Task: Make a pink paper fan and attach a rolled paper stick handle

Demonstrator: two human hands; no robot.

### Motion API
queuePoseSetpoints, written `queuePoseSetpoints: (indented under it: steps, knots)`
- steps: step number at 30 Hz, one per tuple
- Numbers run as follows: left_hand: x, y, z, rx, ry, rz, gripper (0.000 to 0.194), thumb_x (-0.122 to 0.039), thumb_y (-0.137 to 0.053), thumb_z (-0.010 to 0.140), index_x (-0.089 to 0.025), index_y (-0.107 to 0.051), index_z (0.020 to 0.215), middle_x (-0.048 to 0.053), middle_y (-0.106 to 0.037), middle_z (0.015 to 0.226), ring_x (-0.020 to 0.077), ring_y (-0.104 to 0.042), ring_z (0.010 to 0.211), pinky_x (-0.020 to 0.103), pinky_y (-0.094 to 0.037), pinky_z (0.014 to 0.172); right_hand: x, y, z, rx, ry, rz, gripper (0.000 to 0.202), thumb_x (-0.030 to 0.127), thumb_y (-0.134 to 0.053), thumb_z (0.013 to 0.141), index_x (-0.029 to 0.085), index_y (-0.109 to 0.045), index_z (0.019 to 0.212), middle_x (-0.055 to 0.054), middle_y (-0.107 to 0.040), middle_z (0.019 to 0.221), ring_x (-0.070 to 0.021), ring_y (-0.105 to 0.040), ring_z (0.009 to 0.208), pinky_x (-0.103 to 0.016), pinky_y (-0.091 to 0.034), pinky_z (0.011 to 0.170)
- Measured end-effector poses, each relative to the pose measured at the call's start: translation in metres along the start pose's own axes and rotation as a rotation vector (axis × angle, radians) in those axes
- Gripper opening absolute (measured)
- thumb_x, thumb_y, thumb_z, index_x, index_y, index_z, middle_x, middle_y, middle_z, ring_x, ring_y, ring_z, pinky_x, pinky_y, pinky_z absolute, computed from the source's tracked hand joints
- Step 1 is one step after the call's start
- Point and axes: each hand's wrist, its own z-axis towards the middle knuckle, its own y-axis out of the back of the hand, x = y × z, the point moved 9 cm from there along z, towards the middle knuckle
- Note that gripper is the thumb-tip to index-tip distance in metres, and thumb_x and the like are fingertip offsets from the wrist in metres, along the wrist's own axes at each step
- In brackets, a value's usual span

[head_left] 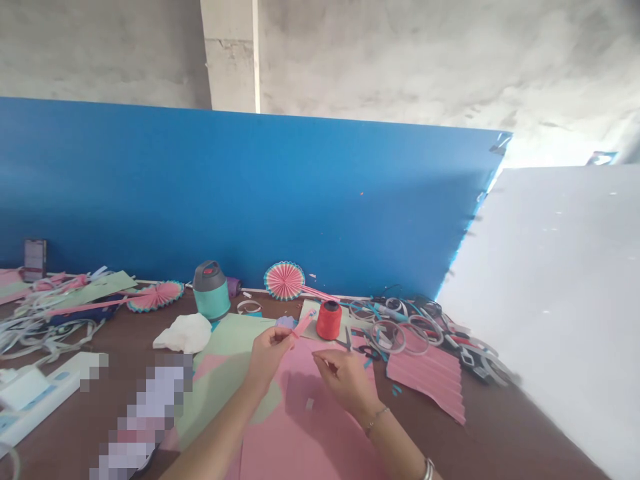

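My left hand (270, 352) pinches the end of a narrow pink folded paper strip (304, 324), which points up and away to the right. To its right, my right hand (347, 379) is closed in a pinch over the pink paper sheets (315, 443). Whatever lies between those fingertips, perhaps thread, is too fine to make out. Just beyond both hands stands a red spool of thread (329, 321). A pair of scissors (349, 339) lies beside the spool, partly behind my right hand. Light green paper (235, 333) spreads under and left of my left forearm.
Two pink pleated paper fans (284, 280) rest toward the blue partition (240, 193). Nearby are a teal lidded container (211, 293) and a crumpled white tissue (184, 333). A power strip (55, 393) lies left; cables (425, 327) and pleated pink paper (427, 377) lie right.
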Motion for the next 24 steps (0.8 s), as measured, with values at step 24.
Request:
queuePoseSetpoints:
  steps: [24]
  knots:
    - [-0.048, -0.049, -0.056, 0.336, -1.008, 0.989, 0.032, -0.001, -0.038, 0.083, -0.02, -0.055, 0.103, 0.002, -0.065, 0.081, 0.0175, -0.058, 0.076, 0.033, -0.038, 0.076, 0.03, 0.048, -0.006, -0.269, 0.283, -0.211, 0.033, 0.027, -0.04, 0.094, 0.019, -0.065, 0.075, -0.002, -0.059, 0.063, -0.0099, -0.053, 0.056, -0.02, -0.029, 0.053]
